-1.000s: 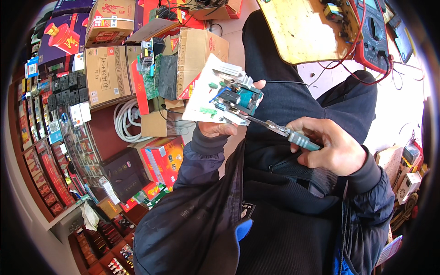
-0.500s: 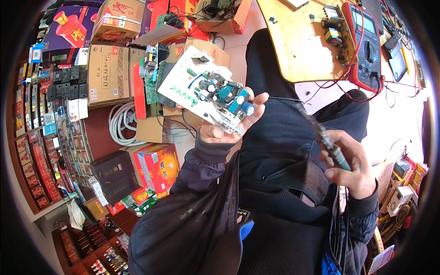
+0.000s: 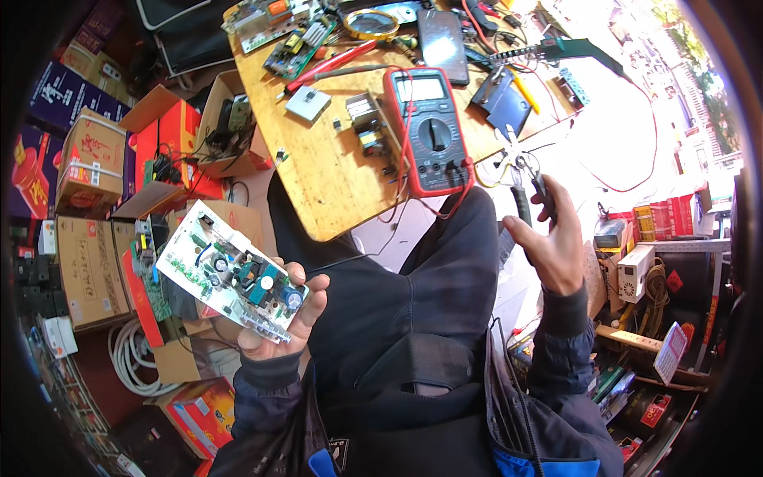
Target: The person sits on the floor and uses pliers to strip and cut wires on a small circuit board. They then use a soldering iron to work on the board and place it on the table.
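Observation:
My left hand (image 3: 274, 322) grips the lower right edge of a white circuit board (image 3: 184, 253), fingers behind and thumb in front. Its component side faces up, with a blue capacitor (image 3: 292, 298), a teal transformer and several green parts. Over on the right, my right hand (image 3: 552, 246) is around the spread dark handles of silver pliers (image 3: 520, 171). The fingers lie along one handle, and the thumb is near the end of the other. The pliers' jaws point away from me, beside the table's right part.
A wooden table (image 3: 318, 203) carries a red multimeter (image 3: 433, 131), a phone (image 3: 443, 44), circuit boards (image 3: 298, 52) and a magnifier (image 3: 371, 24). Red leads loop off it. Cartons (image 3: 95, 266) and coiled white cable (image 3: 131, 358) are on the left; a crowded shelf (image 3: 628, 338) stands right.
The view has swung right, showing more of the table. My right hand has moved forward and opened wider around the tool, whose handles now spread. The left hand still holds the circuit board.

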Motion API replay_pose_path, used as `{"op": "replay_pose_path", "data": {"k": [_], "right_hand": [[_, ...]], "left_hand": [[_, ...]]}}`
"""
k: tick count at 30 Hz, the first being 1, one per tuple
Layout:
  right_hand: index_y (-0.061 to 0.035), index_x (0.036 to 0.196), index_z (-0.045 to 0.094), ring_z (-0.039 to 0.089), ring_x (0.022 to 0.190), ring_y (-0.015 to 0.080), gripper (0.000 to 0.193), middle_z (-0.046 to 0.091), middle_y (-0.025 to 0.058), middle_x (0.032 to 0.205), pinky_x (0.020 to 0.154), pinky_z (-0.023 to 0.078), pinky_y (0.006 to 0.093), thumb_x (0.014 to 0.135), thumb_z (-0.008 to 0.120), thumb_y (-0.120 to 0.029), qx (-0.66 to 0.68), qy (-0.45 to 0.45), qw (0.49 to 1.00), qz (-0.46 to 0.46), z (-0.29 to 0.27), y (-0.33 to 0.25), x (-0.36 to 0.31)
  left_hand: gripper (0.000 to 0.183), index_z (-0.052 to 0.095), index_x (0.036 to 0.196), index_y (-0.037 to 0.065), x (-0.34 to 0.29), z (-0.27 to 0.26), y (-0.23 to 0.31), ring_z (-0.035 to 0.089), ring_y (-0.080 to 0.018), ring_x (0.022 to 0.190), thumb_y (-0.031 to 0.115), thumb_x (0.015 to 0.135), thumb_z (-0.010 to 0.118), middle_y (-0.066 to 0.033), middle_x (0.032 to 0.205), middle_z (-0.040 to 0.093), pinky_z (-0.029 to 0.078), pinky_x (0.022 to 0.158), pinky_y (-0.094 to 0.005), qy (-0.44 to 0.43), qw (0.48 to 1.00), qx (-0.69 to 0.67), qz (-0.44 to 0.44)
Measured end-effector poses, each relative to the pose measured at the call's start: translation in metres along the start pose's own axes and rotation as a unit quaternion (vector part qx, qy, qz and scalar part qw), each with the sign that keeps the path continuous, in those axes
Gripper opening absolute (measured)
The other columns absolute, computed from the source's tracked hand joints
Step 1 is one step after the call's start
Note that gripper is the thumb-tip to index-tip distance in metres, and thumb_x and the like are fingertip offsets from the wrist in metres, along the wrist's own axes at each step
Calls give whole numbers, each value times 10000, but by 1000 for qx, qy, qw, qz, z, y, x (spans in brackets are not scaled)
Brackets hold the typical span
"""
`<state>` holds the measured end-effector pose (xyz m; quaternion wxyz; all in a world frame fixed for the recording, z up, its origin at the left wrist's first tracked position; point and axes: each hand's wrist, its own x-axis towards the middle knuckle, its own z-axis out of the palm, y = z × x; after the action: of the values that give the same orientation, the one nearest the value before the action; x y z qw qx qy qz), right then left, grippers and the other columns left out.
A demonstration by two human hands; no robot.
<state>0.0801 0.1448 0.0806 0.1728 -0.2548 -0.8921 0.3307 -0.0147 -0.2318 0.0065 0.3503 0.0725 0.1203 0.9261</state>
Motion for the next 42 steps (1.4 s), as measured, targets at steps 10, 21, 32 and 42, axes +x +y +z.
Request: {"op": "replay_pose_path", "data": {"k": [10, 21, 32, 42], "right_hand": [[109, 1290, 590, 655, 987, 306, 822, 656, 208, 1079, 887, 515, 400, 769, 839, -476, -61, 115, 990, 63, 10, 46, 48], [93, 1108, 684, 731, 862, 281, 799, 745, 185, 904, 818, 543, 383, 762, 791, -620, -61, 87, 981, 162, -2, 82, 104], [123, 1289, 555, 696, 1121, 350, 946, 703, 258, 1184, 978, 516, 403, 758, 819, -615, -42, 110, 979, 164, 4, 99, 164], [102, 1380, 524, 578, 1278, 406, 1053, 583, 330, 1347, 1075, 450, 426, 762, 804, -703, -84, 113, 988, 57, 6, 160, 168]], "left_hand": [[977, 302, 1579, 28, 17, 4, -20, 373, -522, 1456, 246, 833, 895, -224, 1483, 411, 358, 1241, -575, -21, 998, -33, -41], [918, 350, 1565, 80, 28, 8, -31, 409, -542, 1424, 261, 842, 885, -248, 1464, 422, 402, 1210, -585, -9, 997, -33, -65], [954, 344, 1575, 109, 31, 8, -37, 433, -543, 1402, 296, 821, 898, -241, 1446, 419, 433, 1191, -578, 14, 997, -24, -74], [979, 379, 1554, 27, 42, 12, -42, 366, -545, 1451, 277, 779, 922, -254, 1489, 441, 366, 1226, -590, 18, 993, -69, -98]]}}
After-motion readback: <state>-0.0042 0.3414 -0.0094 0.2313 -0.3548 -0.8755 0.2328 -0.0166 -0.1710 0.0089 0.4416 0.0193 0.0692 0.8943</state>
